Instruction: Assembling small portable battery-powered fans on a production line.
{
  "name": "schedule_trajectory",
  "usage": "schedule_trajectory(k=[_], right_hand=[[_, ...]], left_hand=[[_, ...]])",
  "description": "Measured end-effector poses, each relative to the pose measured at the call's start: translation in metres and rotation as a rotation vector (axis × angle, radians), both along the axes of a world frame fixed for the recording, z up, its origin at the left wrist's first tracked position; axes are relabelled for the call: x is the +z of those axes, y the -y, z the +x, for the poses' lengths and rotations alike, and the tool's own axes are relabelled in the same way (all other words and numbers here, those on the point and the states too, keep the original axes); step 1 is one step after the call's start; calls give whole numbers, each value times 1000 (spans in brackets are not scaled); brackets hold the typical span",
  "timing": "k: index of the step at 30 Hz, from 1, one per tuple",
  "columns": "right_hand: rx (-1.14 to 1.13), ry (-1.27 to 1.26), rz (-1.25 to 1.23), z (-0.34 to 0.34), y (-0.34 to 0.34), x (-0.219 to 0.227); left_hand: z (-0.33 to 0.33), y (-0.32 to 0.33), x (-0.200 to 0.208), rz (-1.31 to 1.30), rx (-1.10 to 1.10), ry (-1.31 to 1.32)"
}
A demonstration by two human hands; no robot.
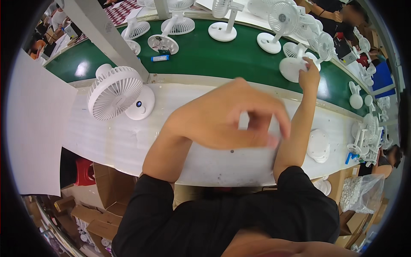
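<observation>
My left hand (231,118) is raised over the middle of the white worktable (205,169). Its fingers are loosely bent, somewhat blurred, and a gap shows between them and the thumb; nothing is held. Far to the right, my right hand (310,76) reaches onto the green conveyor belt (239,64) and grips a white desk fan (292,70) beside its round base. Part of that fan is hidden behind my fingers and the neighbouring fans. On the table at the left stands another white desk fan (115,94) with a small dark round display on its base.
Several white fans, including one upright fan (222,31), line the belt. A blue cylindrical battery (160,58) lies near an opened fan base (163,44). White round discs (318,144) are stacked at the table's right. A metal post (100,34) rises at the left; cardboard boxes (112,186) sit below.
</observation>
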State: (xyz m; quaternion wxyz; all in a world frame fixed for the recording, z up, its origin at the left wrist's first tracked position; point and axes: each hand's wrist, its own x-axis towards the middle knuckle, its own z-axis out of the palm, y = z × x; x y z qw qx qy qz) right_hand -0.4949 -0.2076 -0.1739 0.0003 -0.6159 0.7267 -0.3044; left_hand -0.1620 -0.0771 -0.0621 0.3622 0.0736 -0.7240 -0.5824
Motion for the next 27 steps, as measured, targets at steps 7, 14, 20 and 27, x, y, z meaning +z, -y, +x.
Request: schedule_trajectory(k=[7,14,20,27], right_hand=[[531,313,-10,211,-36,32],[809,279,269,304,27,-17],[645,834,96,243,10,17],[602,1054,255,193,-80,83]], left_hand=[[6,-16,6,23,191,202],[-17,-23,-5,-102,235,-23],[15,6,13,-177,952,66],[40,12,-19,-208,1173,520]])
